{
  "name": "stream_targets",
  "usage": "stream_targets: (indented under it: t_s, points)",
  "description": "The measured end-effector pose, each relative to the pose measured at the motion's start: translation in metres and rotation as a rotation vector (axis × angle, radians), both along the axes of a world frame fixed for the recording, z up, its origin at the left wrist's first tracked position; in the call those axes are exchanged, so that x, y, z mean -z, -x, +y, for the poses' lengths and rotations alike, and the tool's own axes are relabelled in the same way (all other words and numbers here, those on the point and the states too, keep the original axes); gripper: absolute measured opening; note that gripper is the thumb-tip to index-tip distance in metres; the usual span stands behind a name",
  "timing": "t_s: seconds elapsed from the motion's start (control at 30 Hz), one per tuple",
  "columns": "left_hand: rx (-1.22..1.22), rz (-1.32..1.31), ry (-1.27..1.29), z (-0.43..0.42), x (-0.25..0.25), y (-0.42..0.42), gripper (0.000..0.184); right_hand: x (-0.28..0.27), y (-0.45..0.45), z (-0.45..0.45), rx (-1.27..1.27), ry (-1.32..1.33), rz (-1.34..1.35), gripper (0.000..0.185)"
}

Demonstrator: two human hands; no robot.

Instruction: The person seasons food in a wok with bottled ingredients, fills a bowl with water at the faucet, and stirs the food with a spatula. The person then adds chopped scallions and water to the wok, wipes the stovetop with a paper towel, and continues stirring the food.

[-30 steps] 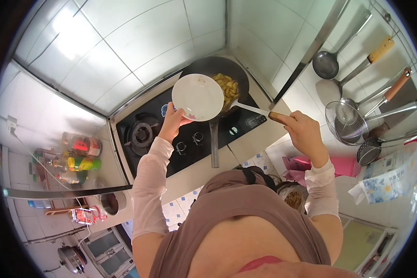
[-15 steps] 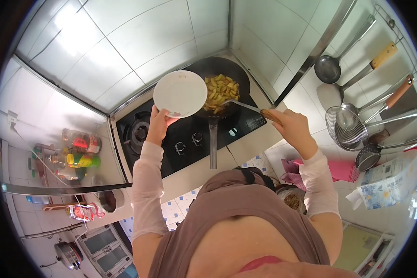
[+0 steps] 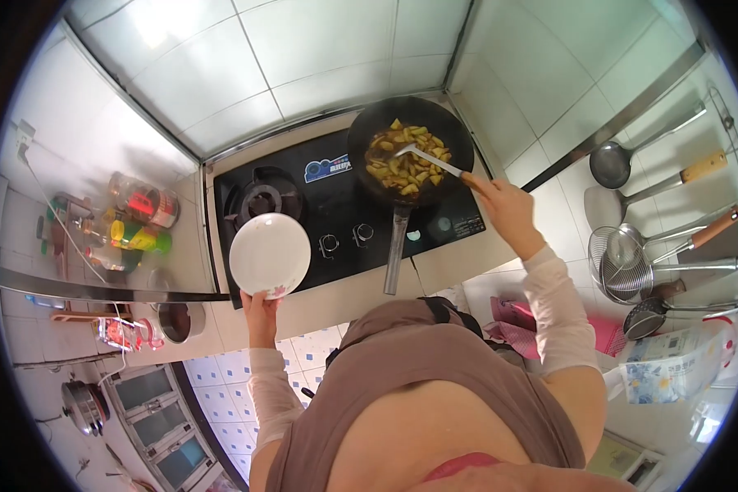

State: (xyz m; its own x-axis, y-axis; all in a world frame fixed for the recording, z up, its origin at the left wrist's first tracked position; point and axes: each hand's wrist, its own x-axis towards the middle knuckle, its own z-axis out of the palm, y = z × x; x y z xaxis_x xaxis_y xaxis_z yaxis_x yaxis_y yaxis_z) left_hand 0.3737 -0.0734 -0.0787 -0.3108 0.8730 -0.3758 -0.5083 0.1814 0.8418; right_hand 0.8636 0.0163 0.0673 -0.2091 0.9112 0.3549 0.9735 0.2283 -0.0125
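My left hand [image 3: 261, 316] grips the lower rim of a white plate [image 3: 271, 254] with a pink flower motif. The plate is over the left front of the stove, its upper side bare. In my right hand [image 3: 504, 207] is a spatula [image 3: 436, 161] with a metal shaft and wooden handle. Its working end sits among yellowish food pieces [image 3: 414, 176], partly hidden by them. The food lies with brown sauce in a dark wok [image 3: 455, 131], whose long metal handle [image 3: 398, 250] points toward me.
The black gas stove [image 3: 324, 209] has a left burner [image 3: 262, 197] and two knobs. Bottles [image 3: 143, 238] stand on the left. To the right, a ladle [image 3: 611, 164], a wire strainer [image 3: 619, 262] and other utensils hang on the wall. Tiled walls enclose the stove.
The plate has moved left and toward me, away from the wok. My right hand has brought the spatula further over the food. The view has shifted, and more brown sauce shows in the wok.
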Motion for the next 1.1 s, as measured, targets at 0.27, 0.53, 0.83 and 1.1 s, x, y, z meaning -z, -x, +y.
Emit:
stream_targets:
  t_s: [0.27,0.53,0.83,1.1]
  points:
    - [-0.173,-0.036,0.127,-0.061,0.039,0.026,0.061,-0.122,-0.004,-0.045,-0.045,0.124,-0.147,0.038]
    - [-0.178,-0.113,0.116,-0.065,0.083,0.036,0.058,-0.069,0.016,0.003,0.033,0.067,-0.124,0.019]
    - [-0.242,0.122,0.414,-0.076,0.100,0.002,0.019,-0.112,-0.054,0.088,0.253,0.503,-0.302,0.032]
    - [0.726,-0.230,0.126,0.006,0.017,-0.164,0.051,-0.068,-0.038,0.121,0.386,0.720,0.319,0.042]
